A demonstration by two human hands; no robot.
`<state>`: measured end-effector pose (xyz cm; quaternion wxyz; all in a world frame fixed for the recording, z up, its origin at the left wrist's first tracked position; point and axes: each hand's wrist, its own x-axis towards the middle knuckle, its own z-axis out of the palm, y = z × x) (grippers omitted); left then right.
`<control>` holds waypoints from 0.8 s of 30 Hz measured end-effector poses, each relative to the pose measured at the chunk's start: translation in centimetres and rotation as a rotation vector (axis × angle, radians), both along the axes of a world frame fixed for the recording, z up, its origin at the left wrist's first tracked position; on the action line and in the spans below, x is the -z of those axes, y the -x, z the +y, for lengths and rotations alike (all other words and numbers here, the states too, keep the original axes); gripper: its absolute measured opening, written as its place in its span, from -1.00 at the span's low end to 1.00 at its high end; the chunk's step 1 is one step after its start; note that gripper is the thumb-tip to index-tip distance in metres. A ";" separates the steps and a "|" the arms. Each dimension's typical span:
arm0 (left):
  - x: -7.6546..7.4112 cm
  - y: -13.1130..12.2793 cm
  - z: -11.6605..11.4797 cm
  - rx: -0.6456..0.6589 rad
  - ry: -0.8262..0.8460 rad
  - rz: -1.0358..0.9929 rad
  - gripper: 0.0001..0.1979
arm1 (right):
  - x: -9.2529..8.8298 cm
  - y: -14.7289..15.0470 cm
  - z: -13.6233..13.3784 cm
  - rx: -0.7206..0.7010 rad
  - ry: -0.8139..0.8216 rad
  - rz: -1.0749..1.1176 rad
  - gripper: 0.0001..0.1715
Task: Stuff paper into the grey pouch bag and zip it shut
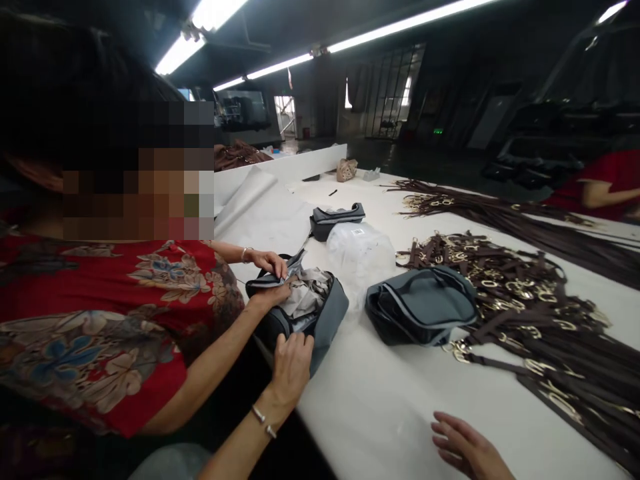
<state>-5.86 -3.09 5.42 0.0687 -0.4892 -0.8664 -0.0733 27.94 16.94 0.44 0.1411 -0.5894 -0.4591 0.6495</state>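
Observation:
My left hand (pixel 293 363), a bracelet at its wrist, is closed on the near edge of an open grey bag (pixel 327 317) stuffed with crumpled paper (pixel 310 293). My right hand (pixel 463 447) lies open and flat on the white table (pixel 390 400), holding nothing. A co-worker in a red floral shirt (pixel 100 320) stands at my left. That person's two hands (pixel 273 277) hold the bag's opening at its far side.
A second grey bag (pixel 425 303) lies flat to the right, beside a clear plastic bag (pixel 360 257). A third bag (pixel 336 219) sits farther back. Piles of dark brown straps with gold buckles (pixel 540 320) cover the right side. Another person in red (pixel 605 183) is at far right.

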 end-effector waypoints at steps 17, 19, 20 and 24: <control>2.6 -29.3 -0.9 1.237 -0.021 -0.176 -0.83 | -12.0 -3.4 -3.5 -0.887 -1.250 -0.054 -0.28; 1.7 -30.5 0.0 1.365 -0.021 -0.111 -0.68 | -12.0 -4.4 -3.3 -1.029 -1.251 -0.124 -0.17; 1.1 -30.9 0.2 1.381 -0.019 -0.082 -0.59 | -11.9 -5.2 -3.2 -1.066 -1.244 -0.152 -0.16; -2.2 -30.7 -2.0 1.158 0.035 0.007 -0.67 | -11.6 -9.3 -4.0 -1.085 -1.201 -0.174 -0.40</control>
